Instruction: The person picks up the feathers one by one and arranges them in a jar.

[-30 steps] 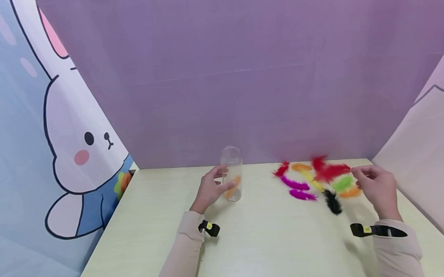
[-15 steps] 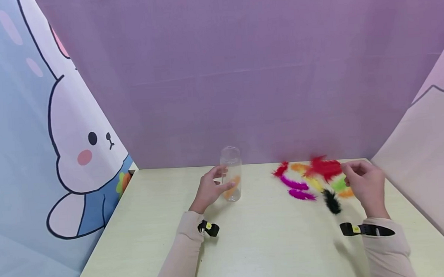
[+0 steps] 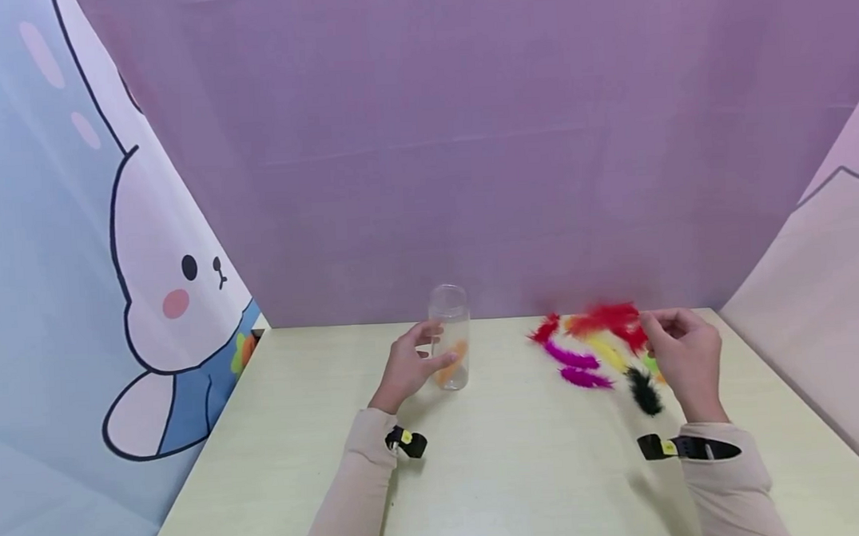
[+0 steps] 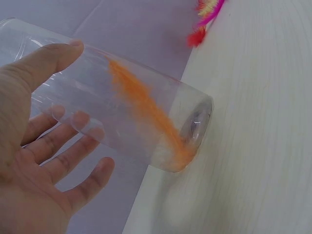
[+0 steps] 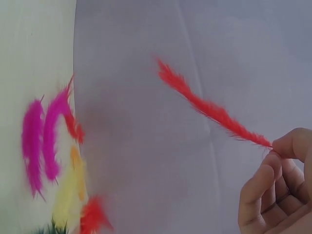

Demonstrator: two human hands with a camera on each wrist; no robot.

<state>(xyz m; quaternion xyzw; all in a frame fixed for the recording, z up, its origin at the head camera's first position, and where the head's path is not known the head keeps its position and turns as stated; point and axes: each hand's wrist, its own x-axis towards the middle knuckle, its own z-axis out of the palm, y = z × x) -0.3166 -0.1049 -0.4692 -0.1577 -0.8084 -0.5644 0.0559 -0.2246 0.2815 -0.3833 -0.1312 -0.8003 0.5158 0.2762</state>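
Observation:
My left hand holds a clear cylindrical jar that stands upright near the table's back edge, thumb on one side and fingers on the other. Inside the jar an orange feather leans diagonally, its lower end at the base. My right hand pinches a red feather by its thin end between thumb and fingertip. That feather points left, raised above the other feathers. Below it, the right wrist view shows another red feather, partly cut off by the frame.
Left of the right hand lie two magenta feathers, a yellow feather, a black feather and a small red feather. A green feather is mostly hidden by the hand. A purple cloth hangs behind the table.
My right hand has moved left with the red feather, now covering more of the green and orange feathers. The left hand and jar have stayed in place.

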